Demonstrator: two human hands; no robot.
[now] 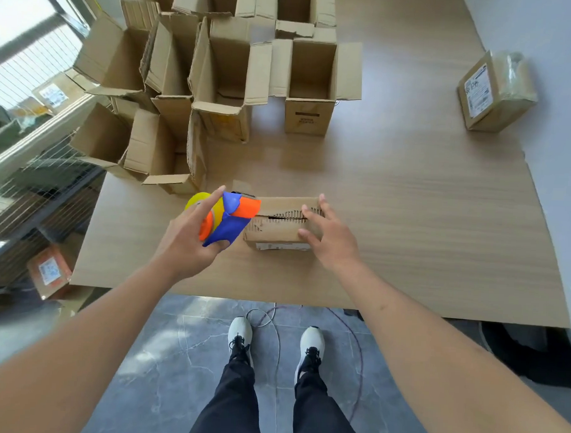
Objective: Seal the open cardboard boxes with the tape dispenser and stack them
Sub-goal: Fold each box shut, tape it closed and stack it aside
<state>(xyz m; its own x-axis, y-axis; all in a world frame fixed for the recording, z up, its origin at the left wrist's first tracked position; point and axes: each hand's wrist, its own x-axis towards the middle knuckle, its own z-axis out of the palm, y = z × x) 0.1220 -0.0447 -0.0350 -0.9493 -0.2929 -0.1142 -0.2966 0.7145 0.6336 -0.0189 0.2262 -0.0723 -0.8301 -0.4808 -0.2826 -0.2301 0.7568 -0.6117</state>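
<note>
A small cardboard box (pixel 277 230) lies near the front of the wooden table (pixel 424 222), its top flaps folded down with a dark slit between them. My right hand (pixel 329 234) rests on the box's right end, fingers spread over the flaps. My left hand (pixel 188 241) grips a blue and orange tape dispenser (pixel 228 220) with a yellow roll, its orange nose at the box's left end. Whether tape touches the cardboard is hidden.
Several open cardboard boxes (pixel 218 82) crowd the table's back left. One taped box (pixel 495 91) with a label sits at the far right. Another labelled box (pixel 48 271) lies on the floor at left. Cables (pixel 273 317) trail by my feet.
</note>
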